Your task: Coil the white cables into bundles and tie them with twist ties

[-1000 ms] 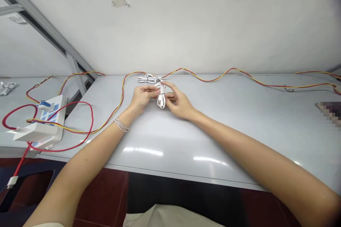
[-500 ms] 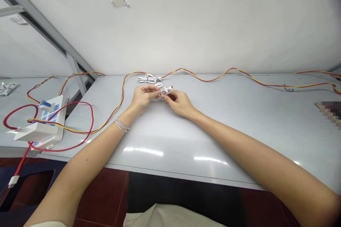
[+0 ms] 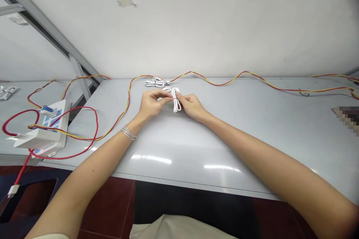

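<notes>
A bundled white cable [image 3: 176,101] is held up between my left hand [image 3: 153,104] and my right hand [image 3: 190,106], and it hangs in narrow loops. A thin dark tie [image 3: 175,98] circles the bundle, pinched by the fingertips of both hands. Just behind my hands, a second coiled white cable [image 3: 157,82] lies on the white table top [image 3: 174,149], and its nearer loop is partly hidden by my left fingers. A silver chain bracelet [image 3: 129,133] circles my left wrist.
A twisted red and yellow wire [image 3: 224,83] runs along the table's back edge by the wall. At left stand a white power strip [image 3: 42,134] with red loops and a metal strut [image 3: 78,74]. A small white cable bundle [image 3: 7,91] lies far left.
The white bundle has gone from a loose, twisted shape in my fingers to a neat upright bundle with the dark tie around it. My hands have drawn slightly closer together around it.
</notes>
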### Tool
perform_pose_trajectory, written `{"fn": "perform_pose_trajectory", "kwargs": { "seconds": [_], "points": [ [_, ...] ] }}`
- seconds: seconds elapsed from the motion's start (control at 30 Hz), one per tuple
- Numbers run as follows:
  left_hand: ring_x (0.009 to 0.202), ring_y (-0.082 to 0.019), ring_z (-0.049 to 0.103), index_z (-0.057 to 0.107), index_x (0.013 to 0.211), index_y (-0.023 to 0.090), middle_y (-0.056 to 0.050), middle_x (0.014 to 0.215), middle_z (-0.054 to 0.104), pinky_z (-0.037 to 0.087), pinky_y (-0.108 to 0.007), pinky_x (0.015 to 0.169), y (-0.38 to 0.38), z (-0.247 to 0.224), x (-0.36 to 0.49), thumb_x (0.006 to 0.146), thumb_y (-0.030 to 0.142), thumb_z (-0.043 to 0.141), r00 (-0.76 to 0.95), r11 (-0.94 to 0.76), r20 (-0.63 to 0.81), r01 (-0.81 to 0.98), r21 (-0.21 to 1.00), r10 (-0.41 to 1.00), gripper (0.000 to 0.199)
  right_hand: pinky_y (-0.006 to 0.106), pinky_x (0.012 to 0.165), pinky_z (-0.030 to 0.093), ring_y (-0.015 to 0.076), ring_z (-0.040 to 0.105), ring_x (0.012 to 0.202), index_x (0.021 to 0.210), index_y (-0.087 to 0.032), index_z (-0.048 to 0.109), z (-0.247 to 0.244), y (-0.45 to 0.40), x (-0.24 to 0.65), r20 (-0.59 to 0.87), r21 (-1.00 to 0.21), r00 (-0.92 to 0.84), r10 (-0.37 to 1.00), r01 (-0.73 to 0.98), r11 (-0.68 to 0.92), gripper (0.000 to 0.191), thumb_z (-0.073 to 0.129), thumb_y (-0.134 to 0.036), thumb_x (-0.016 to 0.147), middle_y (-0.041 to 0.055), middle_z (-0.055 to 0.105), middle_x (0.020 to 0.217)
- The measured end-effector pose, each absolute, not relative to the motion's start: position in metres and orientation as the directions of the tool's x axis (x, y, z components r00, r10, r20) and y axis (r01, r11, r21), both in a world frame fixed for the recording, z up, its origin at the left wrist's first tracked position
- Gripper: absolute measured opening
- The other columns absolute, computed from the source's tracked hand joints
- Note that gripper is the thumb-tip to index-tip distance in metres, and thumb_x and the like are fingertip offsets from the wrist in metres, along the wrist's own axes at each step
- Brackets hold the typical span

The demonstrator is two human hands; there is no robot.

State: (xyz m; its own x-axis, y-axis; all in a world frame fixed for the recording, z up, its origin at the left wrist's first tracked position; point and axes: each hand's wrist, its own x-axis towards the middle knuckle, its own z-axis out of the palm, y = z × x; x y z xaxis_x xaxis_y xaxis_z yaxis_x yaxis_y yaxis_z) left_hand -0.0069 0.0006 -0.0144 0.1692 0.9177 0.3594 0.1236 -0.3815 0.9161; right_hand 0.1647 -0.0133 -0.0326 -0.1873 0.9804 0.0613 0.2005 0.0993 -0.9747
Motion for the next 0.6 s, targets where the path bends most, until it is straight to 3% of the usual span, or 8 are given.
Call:
{"fn": "perform_pose_trajectory", "kwargs": {
  "seconds": [0.3, 0.6],
  "points": [
    [0.081, -0.018, 0.067, 0.074, 0.081, 0.016, -0.006, 0.084, 0.073, 0.053, -0.033, 0.082, 0.0026, -0.0178, -0.0092, 0.070, 0.028, 0.082, 0.212, -0.390, 0.367, 0.081, 0.917, 0.906, 0.018, 0.026, 0.060, 0.037, 0.0122, 0.050, 0.058, 0.057, -0.015, 0.061, -0.0358, -0.0108, 0.1648, 0.080, -0.989, -0.220, 0.972, 0.102, 0.104, 0.065, 0.047, -0.071, 0.085, 0.0043, 0.060, 0.060],
    [0.078, -0.017, 0.064, 0.069, 0.076, 0.014, -0.006, 0.081, 0.069, 0.052, -0.032, 0.080, 0.0017, -0.0143, -0.0097, 0.061, 0.036, 0.088, 0.242, -0.274, 0.258, 0.037, 0.961, 0.935, 0.033, 0.025, 0.051, 0.027, 0.0078, 0.034, 0.049, 0.051, -0.016, 0.052, -0.0331, -0.0123, 0.1648, 0.065, -0.980, -0.194, 0.979, 0.172, 0.099, 0.066, 0.047, -0.072, 0.084, -0.0019, 0.043, 0.049]
  ]
}}
